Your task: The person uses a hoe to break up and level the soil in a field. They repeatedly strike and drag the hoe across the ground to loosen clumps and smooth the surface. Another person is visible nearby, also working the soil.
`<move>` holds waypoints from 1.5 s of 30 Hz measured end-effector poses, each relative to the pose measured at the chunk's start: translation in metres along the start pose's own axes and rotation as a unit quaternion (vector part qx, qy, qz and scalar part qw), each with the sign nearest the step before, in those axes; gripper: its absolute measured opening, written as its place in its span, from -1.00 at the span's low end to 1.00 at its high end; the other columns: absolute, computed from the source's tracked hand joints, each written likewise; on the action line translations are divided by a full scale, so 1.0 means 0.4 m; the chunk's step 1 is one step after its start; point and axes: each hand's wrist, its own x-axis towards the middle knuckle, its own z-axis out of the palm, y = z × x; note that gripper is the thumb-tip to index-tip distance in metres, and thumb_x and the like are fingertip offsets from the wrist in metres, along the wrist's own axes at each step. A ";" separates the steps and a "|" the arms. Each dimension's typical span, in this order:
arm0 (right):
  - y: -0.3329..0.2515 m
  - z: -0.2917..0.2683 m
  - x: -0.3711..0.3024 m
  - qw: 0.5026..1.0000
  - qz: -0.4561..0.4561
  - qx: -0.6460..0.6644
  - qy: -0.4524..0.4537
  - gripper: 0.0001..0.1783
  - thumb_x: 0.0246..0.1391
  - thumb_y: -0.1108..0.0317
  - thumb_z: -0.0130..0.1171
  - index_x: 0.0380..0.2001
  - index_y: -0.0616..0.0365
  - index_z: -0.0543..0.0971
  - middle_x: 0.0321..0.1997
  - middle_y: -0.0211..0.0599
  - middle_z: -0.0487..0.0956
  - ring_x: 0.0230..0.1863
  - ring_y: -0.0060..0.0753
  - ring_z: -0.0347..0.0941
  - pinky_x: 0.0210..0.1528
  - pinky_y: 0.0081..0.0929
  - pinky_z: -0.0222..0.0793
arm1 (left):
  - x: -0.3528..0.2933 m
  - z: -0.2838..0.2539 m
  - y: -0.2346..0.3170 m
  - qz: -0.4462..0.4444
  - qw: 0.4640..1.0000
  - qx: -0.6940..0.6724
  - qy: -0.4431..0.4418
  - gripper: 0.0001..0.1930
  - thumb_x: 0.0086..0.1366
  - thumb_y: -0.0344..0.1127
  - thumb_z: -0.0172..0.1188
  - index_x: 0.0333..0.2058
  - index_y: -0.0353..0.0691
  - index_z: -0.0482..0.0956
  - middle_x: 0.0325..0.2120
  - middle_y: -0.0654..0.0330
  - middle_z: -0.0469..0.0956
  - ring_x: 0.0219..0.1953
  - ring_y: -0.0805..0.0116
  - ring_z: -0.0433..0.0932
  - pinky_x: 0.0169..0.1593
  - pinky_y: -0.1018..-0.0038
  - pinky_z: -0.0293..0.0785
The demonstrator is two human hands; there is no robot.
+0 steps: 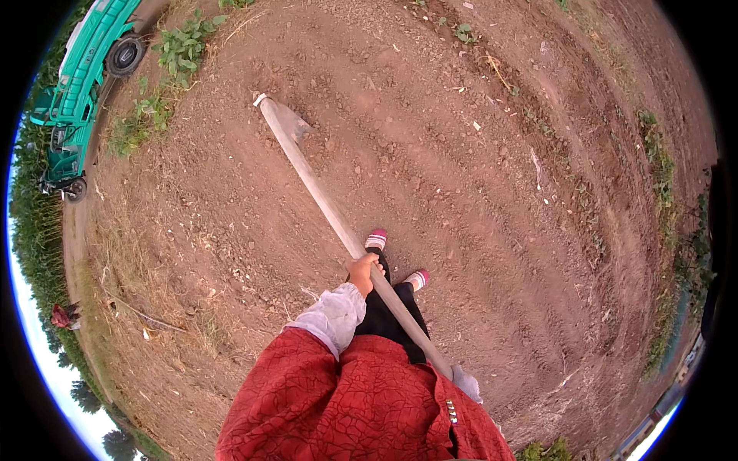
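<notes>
A long-handled hoe (327,206) slants across the view, its pale wooden shaft running from the upper left down to my right side. Its metal blade (292,121) rests at the soil, the lower edge hard to make out. My left hand (364,274) is closed around the middle of the shaft, in front of my legs. Beside the shaft's near end shows the pale grey cuff (467,384) of my right arm. The right hand itself is hidden there, so its grip does not show.
Bare brown soil (477,192) with clods and shallow furrows surrounds my feet. A green three-wheeled truck (81,107) stands far left, near leafy plants (183,52). A dry stick (142,311) lies left. Another person (64,315) is at the far left edge.
</notes>
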 end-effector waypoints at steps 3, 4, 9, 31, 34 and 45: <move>0.012 0.005 0.039 0.998 -0.042 -0.012 0.036 -0.62 -0.29 0.08 0.10 -0.43 0.08 0.36 -0.56 0.00 0.46 -0.47 0.05 0.40 -0.45 -0.15 0.30 | 0.002 0.009 0.047 0.004 1.000 -0.022 -0.012 -0.88 -0.09 -0.43 0.11 -0.59 -0.20 0.32 -0.69 0.23 0.28 -0.68 0.36 0.32 -0.52 0.34 0.36; 0.007 0.009 0.058 0.997 -0.064 -0.009 0.052 -0.64 -0.29 0.09 0.10 -0.43 0.08 0.36 -0.57 -0.02 0.46 -0.48 0.04 0.40 -0.46 -0.15 0.30 | 0.005 0.012 0.069 0.007 0.999 -0.027 -0.014 -0.88 -0.09 -0.43 0.11 -0.59 -0.20 0.31 -0.70 0.23 0.28 -0.68 0.36 0.32 -0.51 0.34 0.36; -0.116 -0.011 0.165 0.987 -0.136 -0.010 0.087 -0.66 -0.29 0.14 0.10 -0.41 0.07 0.36 -0.56 -0.06 0.46 -0.49 0.03 0.40 -0.46 -0.16 0.31 | 0.011 0.038 0.266 0.062 0.997 -0.043 -0.024 -0.89 -0.08 -0.43 0.09 -0.61 -0.20 0.31 -0.71 0.23 0.28 -0.70 0.37 0.31 -0.55 0.39 0.35; -0.224 -0.051 0.093 0.998 -0.028 0.013 -0.056 -0.46 -0.24 -0.11 0.04 -0.31 0.11 0.34 -0.50 0.06 0.47 -0.38 0.08 0.39 -0.40 -0.13 0.29 | 0.045 0.056 0.287 0.086 0.996 0.021 -0.006 -0.90 -0.09 -0.45 0.10 -0.60 -0.22 0.33 -0.74 0.24 0.29 -0.76 0.39 0.30 -0.66 0.39 0.31; -0.284 -0.121 0.072 0.999 -0.016 -0.006 -0.051 -0.46 -0.24 -0.12 0.05 -0.34 0.11 0.34 -0.51 0.05 0.46 -0.39 0.09 0.40 -0.41 -0.13 0.29 | 0.054 0.040 0.295 0.071 0.997 -0.003 -0.003 -0.90 -0.09 -0.45 0.09 -0.60 -0.22 0.33 -0.73 0.23 0.29 -0.76 0.38 0.30 -0.64 0.38 0.31; -0.370 -0.068 0.253 0.984 -0.166 -0.022 0.055 -0.65 -0.25 0.11 0.07 -0.41 0.08 0.33 -0.61 -0.04 0.45 -0.54 0.05 0.39 -0.50 -0.11 0.29 | 0.073 0.035 0.525 0.162 0.987 -0.016 -0.014 -0.91 -0.05 -0.45 0.06 -0.63 -0.23 0.33 -0.75 0.23 0.28 -0.75 0.38 0.31 -0.64 0.43 0.34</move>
